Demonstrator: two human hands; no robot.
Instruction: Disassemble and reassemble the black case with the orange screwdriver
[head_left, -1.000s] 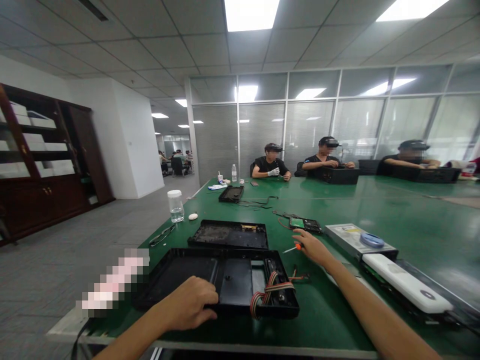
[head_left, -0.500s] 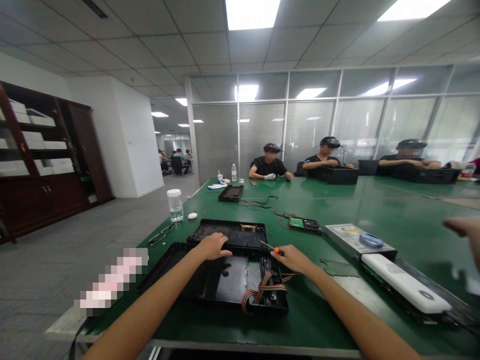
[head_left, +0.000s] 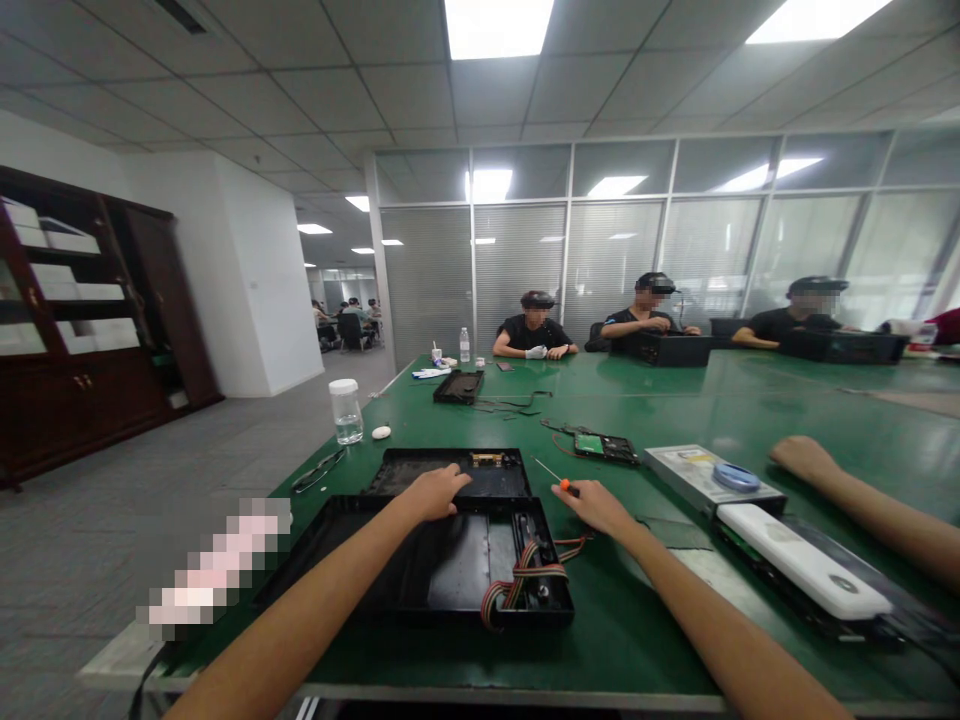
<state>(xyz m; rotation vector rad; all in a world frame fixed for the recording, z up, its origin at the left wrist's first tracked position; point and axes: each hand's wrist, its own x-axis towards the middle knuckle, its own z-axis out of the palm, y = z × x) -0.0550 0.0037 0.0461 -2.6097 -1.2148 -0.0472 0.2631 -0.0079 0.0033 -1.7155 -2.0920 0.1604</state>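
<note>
A black case [head_left: 450,588] lies opened on the green table in front of me, with striped ribbon cables [head_left: 517,583] bunched at its right end. Behind it, its flat black lid panel [head_left: 420,468] has a brass-coloured part [head_left: 487,460] near the far edge. My left hand [head_left: 435,492] is over the seam between case and panel, fingers loosely extended and thumb apart; whether it touches the rim is unclear. To the right of the case, my right hand [head_left: 596,503] is closed round a screwdriver [head_left: 564,485] with an orange collar, its thin shaft pointing away and left.
A circuit board unit [head_left: 604,447] lies beyond my right hand. Farther right are a grey box [head_left: 679,468] with blue tape [head_left: 736,477], a white device [head_left: 806,562] and a co-worker's arm [head_left: 855,490]. Pliers [head_left: 319,470] and a jar [head_left: 346,412] stand left. Several people sit opposite.
My right hand has drawn the screwdriver rightward, off the case. My left hand has shifted slightly right and up along the seam. The co-worker's arm at right reaches farther in over the table.
</note>
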